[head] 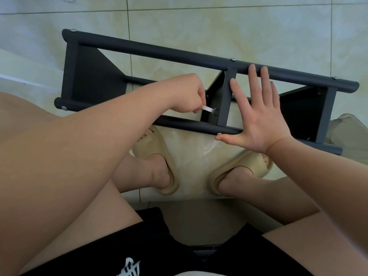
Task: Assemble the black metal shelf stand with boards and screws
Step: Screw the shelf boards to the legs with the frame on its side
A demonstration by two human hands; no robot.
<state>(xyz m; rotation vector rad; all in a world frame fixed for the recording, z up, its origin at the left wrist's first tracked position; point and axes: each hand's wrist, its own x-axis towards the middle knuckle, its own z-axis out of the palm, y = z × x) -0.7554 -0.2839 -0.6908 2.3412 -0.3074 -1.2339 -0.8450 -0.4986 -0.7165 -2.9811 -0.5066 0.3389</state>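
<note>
A: Where's the shelf stand (179, 54)?
B: On its side on the tiled floor (199, 20), right in front of the person's feet. Long black tubes run left to right, with dark boards set between them.
A: Left hand (187, 92)?
B: Clenched round a small flat silver wrench (208, 109). The wrench head sits at a bolt on the middle board (213, 96), just beside a black crossbar (226, 100).
A: Right hand (256, 116)?
B: Flat, fingers spread, gripping nothing. Two fingertips lie across the far tube (159, 50). The thumb rests on the near tube (179, 122), just beside a silver screw (219, 134).
A: Other boards?
B: The left board (93, 76) is at the left end and the right board (300, 114) near the right end. Both sit between the tubes.
A: Is the bolt tight?
B: Cannot tell, it's too small.
A: Anything else?
B: Beige slippers (157, 148) on both feet, near the stand. Black shorts (143, 232) at the bottom edge.
</note>
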